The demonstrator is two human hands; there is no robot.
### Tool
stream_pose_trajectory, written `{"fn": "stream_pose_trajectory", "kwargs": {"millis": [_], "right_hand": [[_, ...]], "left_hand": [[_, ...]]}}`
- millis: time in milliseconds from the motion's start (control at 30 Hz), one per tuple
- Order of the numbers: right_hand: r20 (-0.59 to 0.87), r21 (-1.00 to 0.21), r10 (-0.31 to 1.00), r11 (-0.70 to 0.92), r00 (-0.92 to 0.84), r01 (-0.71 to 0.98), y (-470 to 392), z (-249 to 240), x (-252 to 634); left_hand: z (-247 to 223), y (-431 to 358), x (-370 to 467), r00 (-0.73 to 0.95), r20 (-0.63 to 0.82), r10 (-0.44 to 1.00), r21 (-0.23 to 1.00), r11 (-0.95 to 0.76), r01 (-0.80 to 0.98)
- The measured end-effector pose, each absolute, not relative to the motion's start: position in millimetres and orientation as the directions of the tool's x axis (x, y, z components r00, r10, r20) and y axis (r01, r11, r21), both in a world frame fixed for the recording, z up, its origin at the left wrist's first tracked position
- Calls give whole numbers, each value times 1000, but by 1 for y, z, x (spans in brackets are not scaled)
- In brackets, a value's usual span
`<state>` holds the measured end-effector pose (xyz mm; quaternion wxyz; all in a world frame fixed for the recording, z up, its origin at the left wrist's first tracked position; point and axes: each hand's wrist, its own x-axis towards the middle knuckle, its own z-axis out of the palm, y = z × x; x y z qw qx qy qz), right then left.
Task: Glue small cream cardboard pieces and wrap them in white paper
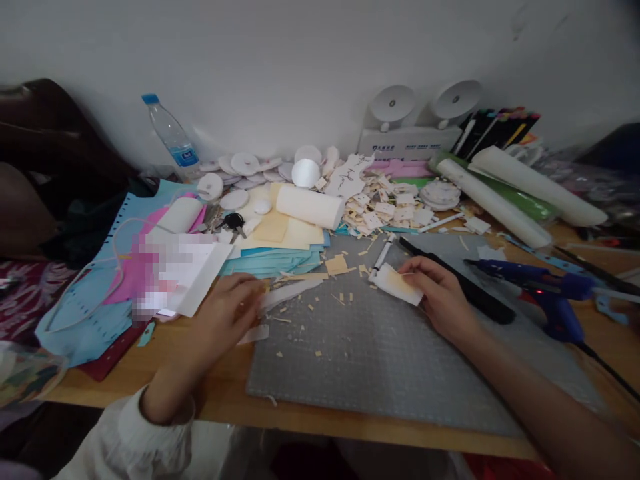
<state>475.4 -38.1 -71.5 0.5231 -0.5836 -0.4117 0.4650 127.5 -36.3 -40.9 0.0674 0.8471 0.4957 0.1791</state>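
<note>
My right hand (440,293) pinches a small white and cream piece (399,284) over the grey cutting mat (370,360). Just behind that piece lies a thin white pen-like tool (383,256). My left hand (233,310) is slightly blurred at the mat's left edge, beside a translucent white strip (293,292); its fingers are bent and partly spread, and no held object shows. Small cream scraps (337,265) are scattered on the mat between the hands.
A blue glue gun (543,283) with a red light lies right, near a black cutter-like tool (465,283). Behind are a white roll (310,207), heaped small cream pieces (385,207) and keys (234,222). A water bottle (173,137) stands back left; blue sheets (90,327) lie left.
</note>
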Motion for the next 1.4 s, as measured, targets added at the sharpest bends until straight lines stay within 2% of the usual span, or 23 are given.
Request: {"fn": "stream_pose_trajectory", "kwargs": {"millis": [67,267,400,533,633,700,767,900,1000,1100,1267,1400], "right_hand": [[-117,-993,966,-120,229,-4,-38,-72,475],[-99,-995,970,-103,224,3,-39,-70,476],[-85,-996,970,-88,228,5,-39,-71,476],[-88,-996,970,-89,225,-8,-38,-71,476],[-101,-995,970,-98,223,-23,-39,-71,476],[-103,-995,971,-101,217,-22,-39,-70,476],[-105,-995,972,-102,211,-22,-40,-70,475],[-96,-995,973,-96,210,-10,-40,-71,476],[-73,-997,973,-80,218,24,-40,-71,476],[-66,-996,973,-76,219,37,-40,-69,476],[-99,-995,974,-100,206,-7,-40,-67,475],[-121,-993,972,-117,201,-32,-41,-67,475]], "left_hand": [[-45,-36,134,498,187,847,342,-531,775],[-52,-32,142,511,141,848,418,-519,746],[-38,-27,139,412,206,888,426,-460,779],[-17,-20,127,145,380,914,361,-291,886],[-5,-19,112,74,465,882,195,-183,964],[-2,-22,105,104,420,902,29,-128,991],[-3,-27,104,162,373,914,-36,-160,987],[-17,-39,122,388,354,851,113,-451,885],[-33,-42,144,513,277,812,208,-572,793],[-43,-40,160,580,191,792,211,-610,763],[-44,-36,170,585,112,803,142,-595,791],[-42,-31,170,584,46,810,169,-582,795]]}}
